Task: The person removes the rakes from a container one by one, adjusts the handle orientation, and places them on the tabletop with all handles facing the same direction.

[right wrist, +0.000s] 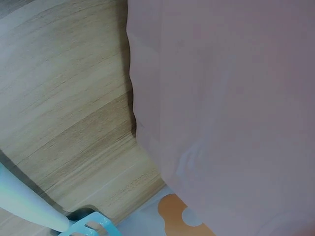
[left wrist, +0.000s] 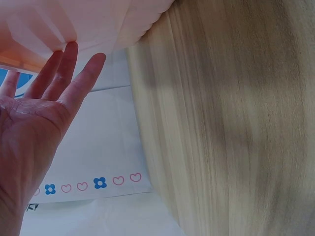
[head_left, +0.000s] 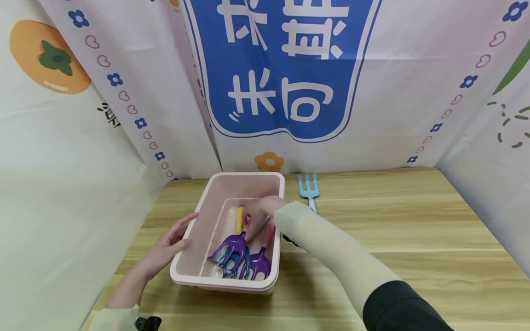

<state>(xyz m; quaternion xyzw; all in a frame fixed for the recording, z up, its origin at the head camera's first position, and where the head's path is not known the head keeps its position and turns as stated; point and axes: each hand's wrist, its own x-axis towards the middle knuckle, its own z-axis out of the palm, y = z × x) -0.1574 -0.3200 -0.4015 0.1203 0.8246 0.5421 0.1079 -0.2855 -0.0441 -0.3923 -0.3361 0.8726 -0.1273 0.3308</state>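
Note:
A pale pink plastic bin [head_left: 225,181] holds several toy garden forks. My right hand [head_left: 261,211] reaches down inside it, its fingers gripping the handle of a purple fork [head_left: 233,247]; part of that handle is hidden by the hand. Another purple fork [head_left: 260,263] with a pink handle lies beside it, blue tines [head_left: 229,271] show underneath, and a yellow handle [head_left: 239,219] sticks up close to the fingers. My left hand [head_left: 167,248] touches the bin's left side from outside, fingers fairly straight [left wrist: 64,73] against the wall.
Behind the bin's right side, a light blue fork [head_left: 308,188] lies on the wooden table [head_left: 393,220], partly covered by the right forearm. Printed white cloth [head_left: 397,105] hangs along the back and both sides of the table.

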